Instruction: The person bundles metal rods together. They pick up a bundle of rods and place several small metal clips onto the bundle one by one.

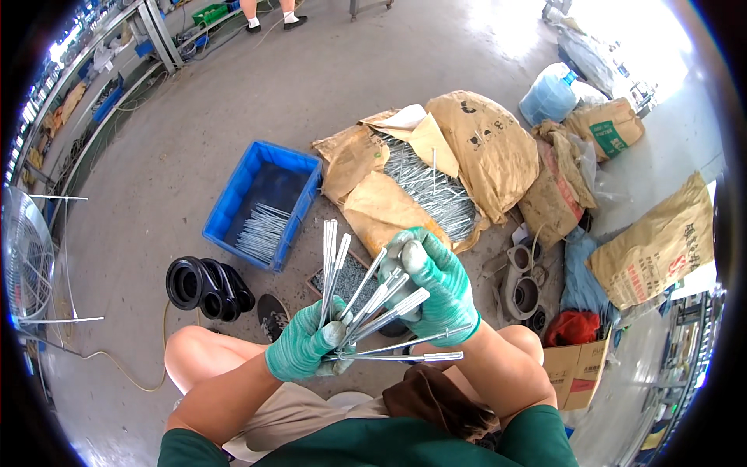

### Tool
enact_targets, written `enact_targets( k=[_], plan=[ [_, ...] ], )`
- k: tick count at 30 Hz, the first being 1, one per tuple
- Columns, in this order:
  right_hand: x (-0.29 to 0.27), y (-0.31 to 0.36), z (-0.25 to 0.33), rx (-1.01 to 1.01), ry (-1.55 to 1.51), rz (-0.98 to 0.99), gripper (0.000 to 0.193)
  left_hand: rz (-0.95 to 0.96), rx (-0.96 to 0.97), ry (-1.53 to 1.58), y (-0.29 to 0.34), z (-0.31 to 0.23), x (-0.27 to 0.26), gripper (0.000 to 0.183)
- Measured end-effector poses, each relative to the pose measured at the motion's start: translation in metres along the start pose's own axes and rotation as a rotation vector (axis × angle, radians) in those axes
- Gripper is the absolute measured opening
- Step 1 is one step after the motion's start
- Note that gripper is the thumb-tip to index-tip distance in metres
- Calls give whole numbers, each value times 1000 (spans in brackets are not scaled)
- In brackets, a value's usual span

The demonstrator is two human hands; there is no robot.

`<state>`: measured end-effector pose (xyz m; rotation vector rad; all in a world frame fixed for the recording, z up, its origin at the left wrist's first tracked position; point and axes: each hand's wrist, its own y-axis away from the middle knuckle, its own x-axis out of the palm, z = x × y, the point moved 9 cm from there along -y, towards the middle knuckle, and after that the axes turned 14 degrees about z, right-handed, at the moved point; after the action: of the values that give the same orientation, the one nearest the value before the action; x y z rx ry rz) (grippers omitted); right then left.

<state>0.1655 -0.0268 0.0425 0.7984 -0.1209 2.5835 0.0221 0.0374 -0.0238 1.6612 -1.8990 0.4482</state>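
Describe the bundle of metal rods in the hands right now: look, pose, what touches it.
The bundle of metal rods is a fan of thin, silvery, flat-ended strips that look like plated steel. Their lower ends are pinched together in the green-gloved left hand; the tips spread from upright to nearly level toward the right. The gloved right hand rests on the middle rods. The bundle hangs above the person's knees.

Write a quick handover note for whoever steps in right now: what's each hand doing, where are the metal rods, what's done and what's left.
Left hand: gloved, gripping a fanned bunch of metal rods at their lower ends.
Right hand: gloved, closed around the same bunch from the top.
Supply: a big pile of rods lies in the torn-open paper sack ahead.
Done: a small batch of rods already lies in the blue crate.
Left: the bunch in hand is not yet in the crate; most of the sack remains.
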Motion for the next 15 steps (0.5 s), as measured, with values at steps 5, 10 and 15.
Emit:
enact_targets(
  k=[5, 10, 15],
  plan=[
    [4, -4, 10, 53, -16, 95, 25, 16, -8, -12, 0, -2, 6, 43],
    [11, -1, 14, 214, 27, 114, 28, 5, 9, -19, -1, 5, 1, 46],
    [10, -5, 9, 255, -12, 127, 33, -14, 18, -98, -2, 1, 0, 43]
  ],
)
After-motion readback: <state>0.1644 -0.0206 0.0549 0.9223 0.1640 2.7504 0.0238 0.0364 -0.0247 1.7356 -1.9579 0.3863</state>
